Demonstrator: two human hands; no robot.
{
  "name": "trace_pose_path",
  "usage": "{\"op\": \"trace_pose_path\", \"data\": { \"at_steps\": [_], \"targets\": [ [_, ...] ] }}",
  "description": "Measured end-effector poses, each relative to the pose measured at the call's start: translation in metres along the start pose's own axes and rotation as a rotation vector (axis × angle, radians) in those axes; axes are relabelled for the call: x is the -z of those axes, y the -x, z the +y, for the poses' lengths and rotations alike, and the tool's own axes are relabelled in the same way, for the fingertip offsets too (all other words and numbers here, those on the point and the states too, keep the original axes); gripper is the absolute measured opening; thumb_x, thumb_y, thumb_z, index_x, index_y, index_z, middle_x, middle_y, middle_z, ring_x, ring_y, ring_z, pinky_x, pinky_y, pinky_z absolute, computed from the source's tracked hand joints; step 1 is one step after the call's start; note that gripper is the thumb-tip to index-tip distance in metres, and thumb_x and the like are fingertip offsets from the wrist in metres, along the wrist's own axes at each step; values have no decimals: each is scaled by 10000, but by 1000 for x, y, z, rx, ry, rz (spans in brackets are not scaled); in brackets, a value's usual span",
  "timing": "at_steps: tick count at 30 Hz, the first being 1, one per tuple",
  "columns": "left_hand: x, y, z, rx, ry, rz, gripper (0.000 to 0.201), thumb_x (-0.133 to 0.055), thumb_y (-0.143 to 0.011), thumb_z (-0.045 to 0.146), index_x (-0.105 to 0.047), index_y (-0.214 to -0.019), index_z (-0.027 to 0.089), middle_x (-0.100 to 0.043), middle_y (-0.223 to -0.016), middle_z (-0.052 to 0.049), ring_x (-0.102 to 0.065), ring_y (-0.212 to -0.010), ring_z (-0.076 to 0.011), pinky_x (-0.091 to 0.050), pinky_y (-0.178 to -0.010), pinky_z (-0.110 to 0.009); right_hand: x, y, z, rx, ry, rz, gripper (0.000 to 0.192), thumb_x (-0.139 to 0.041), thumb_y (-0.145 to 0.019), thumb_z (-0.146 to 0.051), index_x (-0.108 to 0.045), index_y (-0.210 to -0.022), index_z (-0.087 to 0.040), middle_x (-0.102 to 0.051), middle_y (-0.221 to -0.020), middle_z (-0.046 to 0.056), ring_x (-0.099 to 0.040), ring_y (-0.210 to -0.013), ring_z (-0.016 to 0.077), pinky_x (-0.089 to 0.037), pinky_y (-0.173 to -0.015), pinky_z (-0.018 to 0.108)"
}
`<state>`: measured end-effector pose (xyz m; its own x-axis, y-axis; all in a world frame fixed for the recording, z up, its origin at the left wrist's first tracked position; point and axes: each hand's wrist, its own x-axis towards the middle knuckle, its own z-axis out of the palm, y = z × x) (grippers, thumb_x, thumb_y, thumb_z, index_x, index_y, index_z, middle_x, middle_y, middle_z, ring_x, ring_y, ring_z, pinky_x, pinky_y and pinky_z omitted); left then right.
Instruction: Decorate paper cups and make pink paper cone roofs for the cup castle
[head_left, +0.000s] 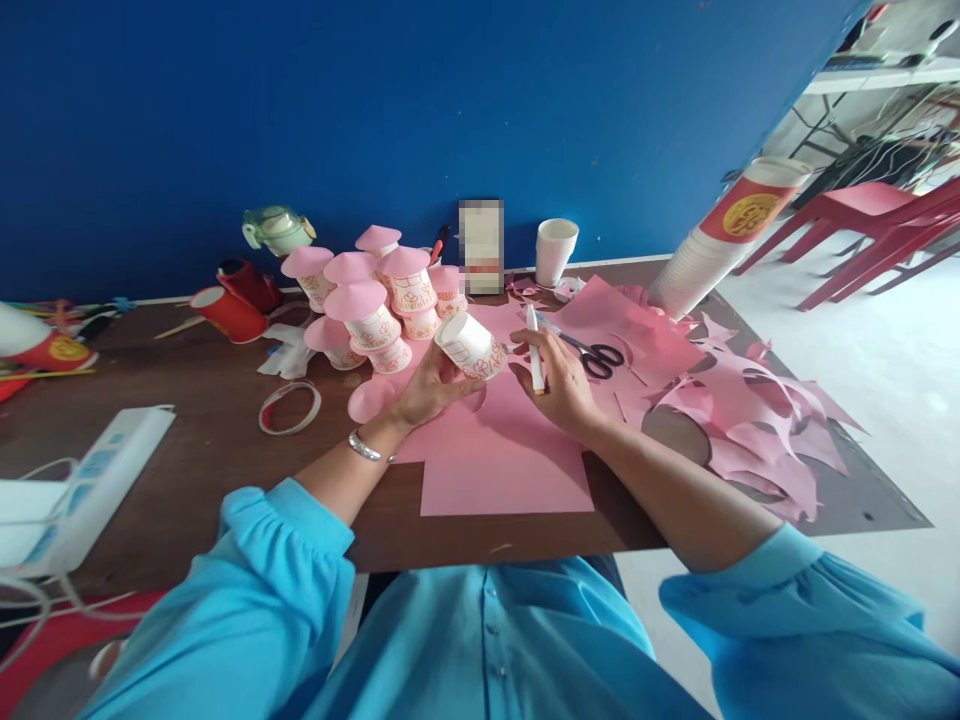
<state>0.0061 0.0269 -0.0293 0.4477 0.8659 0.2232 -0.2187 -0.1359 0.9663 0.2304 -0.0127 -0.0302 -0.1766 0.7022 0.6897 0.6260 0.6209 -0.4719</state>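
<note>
Pink sheet (510, 480) lies on the brown table (360, 535); places below taken from it, sides as the person sees them.

Left hand (431, 392), above the sheet: fingers curled and parted to the width of 1 white cup (466, 342), thumb along its near side. Cup held up over the sheet, tilted, red-orange line drawing on its wall. Right hand (564, 385), also above the sheet: fingers bent and closed around 1 white marker (535, 350), which stands nearly upright in the grip. Fingertips just beside the cup (contact, if any, cannot be told).

Far left part of the sheet: cluster of pink-roofed cups (367, 325), similar drawings on the walls, some stacked. Left of the sheet: tape roll (264, 415) lying flat; farther off, red cup (225, 313) on its side.

On the sheet's right side: scissors (616, 356) with black handles. Right of the sheet: cut pink scraps (739, 405), heaped and overlapping. Beyond the far edge: short cup stack (555, 250), upright, near the blue wall (420, 110). Far right: long cup stack (694, 265), leaning.
</note>
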Motion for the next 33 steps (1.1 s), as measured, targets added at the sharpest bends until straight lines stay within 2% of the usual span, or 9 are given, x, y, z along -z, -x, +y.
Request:
{"op": "trace_pose_path", "data": {
  "at_steps": [2, 5, 8, 12, 18, 24, 29, 31, 33],
  "targets": [
    [2, 0, 1, 7, 31, -28, 680, -931, -706, 274, -640, -1320, 297, -698, -1327, -57, -653, -1243, -261, -498, -1111, -458, 0, 0, -1, 15, -7, 10, 317, -608, -970, -166, -582, -1275, -246, -730, -1103, 92, -725, -968, 234, -591, -827, 372],
    [5, 1, 8, 79, 110, -120, 581, -875, -768, 342, -677, -1311, 282, -706, -1354, -91, -644, -1296, -308, -515, -1082, -468, 1, 0, -4, 16, -18, 6, 290, -604, -975, -172, -587, -1255, -246, -736, -1092, 88, -729, -962, 231, -591, -815, 367],
    [10, 3, 15, 209, 278, -176, 582, -857, -752, 440, -699, -1268, 224, -735, -1296, -149, -700, -1199, -341, -567, -928, -429, 1, 0, -7, 0, -23, -7, 270, -611, -983, -204, -589, -1249, -248, -740, -1095, 86, -732, -972, 236, -595, -826, 376],
    [17, 3, 20, 314, 515, -123, 746, -841, -677, 593, -680, -1232, 121, -762, -1123, -187, -719, -938, -273, -543, -728, -342, 2, 0, -8, 10, -35, -3, 287, -623, -972, -185, -591, -1247, -258, -726, -1061, 66, -730, -927, 220, -597, -796, 357],
    [22, 2, 24, 390, 626, -123, 881, -799, -632, 627, -623, -1343, 136, -738, -1022, -138, -652, -818, -232, -514, -655, -332, 2, 0, -7, 27, -36, -4, 299, -629, -974, -178, -588, -1258, -262, -729, -1058, 66, -735, -904, 217, -596, -780, 345],
    [21, 2, 22, 389, 611, -155, 884, -779, -644, 626, -617, -1361, 135, -753, -1041, -151, -687, -855, -261, -535, -714, -377, 1, 0, -9, 29, -34, -7, 284, -622, -984, -201, -593, -1260, -260, -732, -1058, 68, -735, -894, 217, -598, -769, 350],
    [15, 0, 21, 246, 496, 1, 532, -800, -739, 464, -701, -1183, 188, -790, -1076, -122, -745, -1015, -308, -568, -904, -460, 2, 0, -10, 15, -12, -9, 305, -617, -965, -176, -598, -1258, -254, -727, -1034, 67, -733, -919, 232, -598, -784, 362],
    [14, -2, 20, 158, 424, 40, 465, -823, -755, 379, -700, -1178, 226, -795, -1086, -84, -746, -1068, -292, -571, -944, -458, 2, 0, -9, 31, 11, -11, 289, -612, -971, -175, -609, -1249, -253, -735, -1038, 71, -731, -921, 236, -592, -773, 357],
    [14, -5, 18, 105, 361, 95, 462, -834, -767, 409, -689, -1172, 241, -796, -1061, -68, -750, -1039, -275, -585, -915, -441, 1, 2, -8, 77, 44, -27, 273, -592, -985, -163, -621, -1242, -251, -749, -1040, 79, -732, -929, 243, -584, -769, 356]
  ]
}}
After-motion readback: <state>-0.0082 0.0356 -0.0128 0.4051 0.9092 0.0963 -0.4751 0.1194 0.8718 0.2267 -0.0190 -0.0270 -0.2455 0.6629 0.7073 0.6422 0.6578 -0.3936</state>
